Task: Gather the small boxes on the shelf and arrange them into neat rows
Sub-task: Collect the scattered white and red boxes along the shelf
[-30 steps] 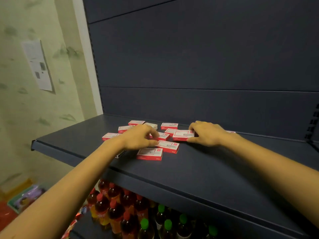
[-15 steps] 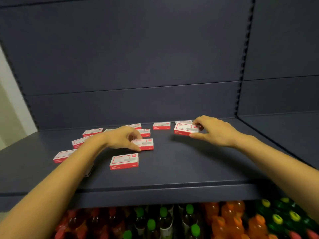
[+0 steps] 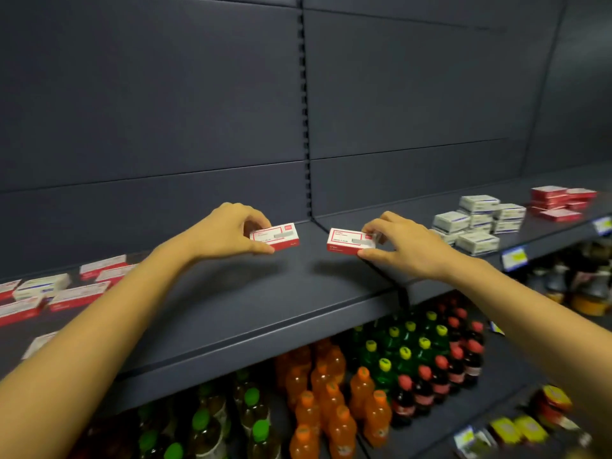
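My left hand (image 3: 228, 231) pinches a small red-and-white box (image 3: 276, 237) just above the dark shelf (image 3: 265, 293). My right hand (image 3: 402, 248) grips a second red-and-white box (image 3: 347, 241) beside it, near the joint between two shelf sections. The two boxes are a hand's width apart and tilted. Several more red-and-white boxes (image 3: 79, 289) lie scattered at the far left of the shelf, partly hidden by my left forearm.
White boxes (image 3: 477, 223) are stacked on the neighbouring shelf section to the right, with red boxes (image 3: 559, 202) beyond them. Price tags (image 3: 513, 258) hang on that shelf's front edge. Drink bottles (image 3: 364, 385) with orange, green and red caps fill the shelf below.
Both hands have lifted a box each off the pile and carried them right, to the shelf's right end. The camera has swung right, so the scattered boxes now lie at the far left.
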Available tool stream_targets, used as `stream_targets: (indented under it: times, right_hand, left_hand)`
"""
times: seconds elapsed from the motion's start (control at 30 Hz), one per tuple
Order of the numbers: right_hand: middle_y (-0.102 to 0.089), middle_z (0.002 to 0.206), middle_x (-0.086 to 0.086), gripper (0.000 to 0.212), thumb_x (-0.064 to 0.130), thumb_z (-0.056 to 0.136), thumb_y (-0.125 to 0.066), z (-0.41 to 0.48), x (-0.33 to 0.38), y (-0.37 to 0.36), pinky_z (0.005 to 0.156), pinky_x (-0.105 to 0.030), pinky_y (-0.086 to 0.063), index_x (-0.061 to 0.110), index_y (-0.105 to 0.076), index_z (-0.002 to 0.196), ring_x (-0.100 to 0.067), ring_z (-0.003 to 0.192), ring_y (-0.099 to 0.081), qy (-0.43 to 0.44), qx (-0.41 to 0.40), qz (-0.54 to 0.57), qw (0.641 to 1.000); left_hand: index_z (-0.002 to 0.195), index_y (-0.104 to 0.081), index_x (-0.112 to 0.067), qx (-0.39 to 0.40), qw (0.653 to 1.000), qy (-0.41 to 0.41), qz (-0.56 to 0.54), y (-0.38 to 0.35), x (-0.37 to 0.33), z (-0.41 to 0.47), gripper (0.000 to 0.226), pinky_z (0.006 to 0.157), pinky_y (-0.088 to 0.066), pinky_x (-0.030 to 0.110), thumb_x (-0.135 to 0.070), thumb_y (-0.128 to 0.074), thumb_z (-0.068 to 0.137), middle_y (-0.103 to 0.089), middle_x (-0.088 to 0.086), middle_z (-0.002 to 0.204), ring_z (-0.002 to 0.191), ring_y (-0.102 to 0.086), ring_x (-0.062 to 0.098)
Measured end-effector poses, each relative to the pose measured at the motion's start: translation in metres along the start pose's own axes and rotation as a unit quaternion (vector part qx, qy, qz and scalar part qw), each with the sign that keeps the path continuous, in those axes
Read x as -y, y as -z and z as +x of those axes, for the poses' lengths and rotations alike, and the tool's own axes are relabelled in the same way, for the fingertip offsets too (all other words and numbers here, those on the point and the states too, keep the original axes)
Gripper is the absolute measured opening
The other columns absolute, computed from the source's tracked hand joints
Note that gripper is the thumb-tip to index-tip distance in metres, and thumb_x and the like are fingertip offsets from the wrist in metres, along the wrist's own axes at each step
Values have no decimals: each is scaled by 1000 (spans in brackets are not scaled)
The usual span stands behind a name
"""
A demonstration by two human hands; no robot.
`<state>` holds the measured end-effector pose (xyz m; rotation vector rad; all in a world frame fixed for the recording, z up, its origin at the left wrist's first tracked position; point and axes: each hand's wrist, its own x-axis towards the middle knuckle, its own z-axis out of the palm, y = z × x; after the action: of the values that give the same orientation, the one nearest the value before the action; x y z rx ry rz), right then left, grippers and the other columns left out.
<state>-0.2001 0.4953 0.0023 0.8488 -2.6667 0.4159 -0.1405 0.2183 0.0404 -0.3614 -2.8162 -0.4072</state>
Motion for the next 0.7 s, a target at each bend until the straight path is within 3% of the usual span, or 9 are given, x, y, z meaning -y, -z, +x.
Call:
stream_targets:
  times: [0.13, 0.27, 0.43, 0.6, 0.7]
  right_hand:
    - [-49, 119, 1, 47, 50, 86, -53, -33, -56, 27, 88, -40, -46, 23, -49, 124, -20, 108, -52, -23, 0, -15, 1000]
    - [-47, 126, 4, 47, 50, 87, -51, -68, -122, 55, 79, -35, -41, 26, -48, 126, -18, 113, -49, -54, -5, -42, 998]
    - [-48, 127, 1, 50, 48, 86, -54, -96, -194, 81, 89, -44, -47, 22, -48, 129, -20, 111, -51, -65, 13, -54, 996]
    - [-50, 122, -2, 49, 47, 87, -55, -111, -257, 97, 89, -41, -46, 20, -49, 127, -20, 108, -51, -78, 14, -63, 995]
    - [-50, 123, 0, 47, 47, 87, -54, -118, -297, 104, 82, -33, -43, 23, -49, 127, -19, 110, -50, -86, 2, -75, 993]
  left_hand:
    - [112, -62, -13, -4, 999, -35, -14, -23, -63, 35, 43, 77, -50, 24, -31, -73, 74, -65, 5, 110, 91, -60, 14]
    - [109, -64, -14, -9, 998, -60, -15, -51, -128, 68, 40, 78, -50, 25, -32, -73, 74, -67, 3, 107, 89, -61, 14]
    - [105, -63, -14, -25, 997, -68, -33, -92, -197, 101, 39, 80, -51, 30, -32, -75, 72, -68, 2, 104, 88, -60, 15]
    - [108, -61, -13, -48, 996, -60, -51, -130, -248, 139, 46, 75, -48, 25, -32, -77, 69, -67, 6, 109, 86, -55, 12]
    - [110, -61, -13, -47, 996, -60, -52, -149, -274, 168, 48, 75, -47, 26, -33, -77, 69, -66, 6, 112, 87, -53, 11]
